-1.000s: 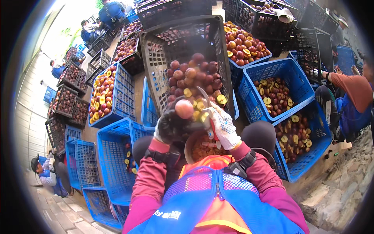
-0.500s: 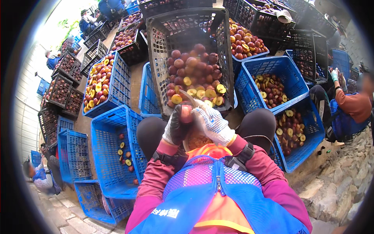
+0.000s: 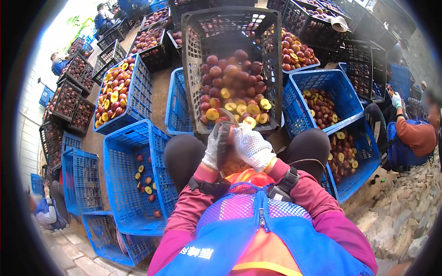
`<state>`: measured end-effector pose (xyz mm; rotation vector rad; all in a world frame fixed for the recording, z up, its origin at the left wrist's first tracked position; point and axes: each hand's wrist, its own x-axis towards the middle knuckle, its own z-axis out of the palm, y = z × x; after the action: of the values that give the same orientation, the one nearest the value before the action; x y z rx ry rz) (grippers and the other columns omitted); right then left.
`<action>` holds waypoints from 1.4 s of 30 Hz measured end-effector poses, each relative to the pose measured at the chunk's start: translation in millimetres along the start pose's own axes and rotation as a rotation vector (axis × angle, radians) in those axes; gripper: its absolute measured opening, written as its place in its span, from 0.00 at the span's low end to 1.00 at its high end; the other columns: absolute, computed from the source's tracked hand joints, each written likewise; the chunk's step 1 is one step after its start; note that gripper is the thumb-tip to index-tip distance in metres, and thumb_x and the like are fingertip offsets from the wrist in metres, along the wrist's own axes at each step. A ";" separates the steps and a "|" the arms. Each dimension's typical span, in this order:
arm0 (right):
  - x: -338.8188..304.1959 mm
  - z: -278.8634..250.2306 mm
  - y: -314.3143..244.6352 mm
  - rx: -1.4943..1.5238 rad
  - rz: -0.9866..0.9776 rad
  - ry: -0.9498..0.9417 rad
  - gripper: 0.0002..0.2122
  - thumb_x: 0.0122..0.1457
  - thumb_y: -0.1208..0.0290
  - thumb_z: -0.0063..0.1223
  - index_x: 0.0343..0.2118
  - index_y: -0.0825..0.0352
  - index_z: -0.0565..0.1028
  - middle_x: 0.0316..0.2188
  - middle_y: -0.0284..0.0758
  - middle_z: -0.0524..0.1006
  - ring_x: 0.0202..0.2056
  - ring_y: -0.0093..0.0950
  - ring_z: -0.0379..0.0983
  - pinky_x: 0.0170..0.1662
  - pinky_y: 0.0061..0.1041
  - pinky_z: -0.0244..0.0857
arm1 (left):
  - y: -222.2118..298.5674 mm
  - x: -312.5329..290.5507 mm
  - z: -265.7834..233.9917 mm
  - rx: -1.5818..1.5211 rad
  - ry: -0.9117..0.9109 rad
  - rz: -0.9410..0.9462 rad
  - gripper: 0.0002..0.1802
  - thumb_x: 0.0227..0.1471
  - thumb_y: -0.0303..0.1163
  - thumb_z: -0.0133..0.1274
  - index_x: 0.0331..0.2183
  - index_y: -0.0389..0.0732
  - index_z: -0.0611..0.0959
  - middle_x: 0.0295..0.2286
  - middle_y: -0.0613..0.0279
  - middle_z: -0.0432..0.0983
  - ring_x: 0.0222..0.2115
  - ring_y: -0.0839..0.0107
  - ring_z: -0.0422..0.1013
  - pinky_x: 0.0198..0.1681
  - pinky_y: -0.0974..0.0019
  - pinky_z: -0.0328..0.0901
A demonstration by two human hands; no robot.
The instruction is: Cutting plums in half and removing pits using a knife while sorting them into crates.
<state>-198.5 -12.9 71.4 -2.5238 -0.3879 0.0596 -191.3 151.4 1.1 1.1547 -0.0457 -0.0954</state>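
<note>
1. The two gloved hands are together in front of the person's chest, the left hand (image 3: 217, 147) just beside the right hand (image 3: 253, 148), with little gap between their fingers.
2. The curved knife (image 3: 231, 116) is at the fingertips of the right hand, which is clamped on it; the handle is hidden in the grip.
3. The knife's long axis slants away from the person and to the left, its tip at the far left end and its blade bowed. It appears over the near end of the black crate (image 3: 223, 40); whether it touches anything cannot be told.
4. The left hand bends in toward the knife, but blur and the dark glove hide whether its fingers close on a fruit.
5. The near rim of the black crate stands just beyond the hands, limiting forward reach; whole and halved plums (image 3: 235, 94) are heaped toward that rim, and the crate's mesh shows farther back.
6. Sideways room ends at the left knee (image 3: 184, 154) and right knee (image 3: 309, 146).
7. Past the left knee, a blue crate (image 3: 120, 152) has its open top upward, a few cut plums (image 3: 147, 179) scattered inside; past the right knee, another blue crate (image 3: 363, 181) holds many more.
</note>
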 end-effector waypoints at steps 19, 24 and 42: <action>-75.0 -21.4 14.6 0.111 -0.041 0.111 0.19 0.71 0.63 0.55 0.63 0.57 0.75 0.28 0.48 0.84 0.26 0.48 0.84 0.31 0.48 0.76 | 49.4 -61.6 37.0 0.250 -0.175 -0.109 0.26 0.64 0.42 0.68 0.56 0.36 0.81 0.48 0.63 0.81 0.49 0.72 0.76 0.55 0.63 0.71; -96.4 13.4 80.4 -0.122 -0.147 0.110 0.19 0.71 0.62 0.57 0.62 0.57 0.75 0.28 0.44 0.85 0.25 0.48 0.83 0.30 0.46 0.76 | 2.4 -66.0 41.3 1.123 0.204 0.344 0.41 0.57 0.37 0.73 0.66 0.34 0.73 0.57 0.51 0.81 0.55 0.56 0.79 0.60 0.56 0.74; -129.9 -64.2 26.4 0.028 -0.252 0.268 0.09 0.73 0.60 0.56 0.45 0.59 0.79 0.24 0.41 0.81 0.23 0.44 0.80 0.26 0.45 0.73 | 63.6 -80.3 74.1 -0.487 -0.093 -0.182 0.25 0.72 0.33 0.57 0.64 0.33 0.75 0.58 0.54 0.77 0.60 0.61 0.75 0.69 0.57 0.69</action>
<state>-307.7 -105.9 104.7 -2.3931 -0.5849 -0.3642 -274.2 117.4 90.3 0.6655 0.0017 -0.3050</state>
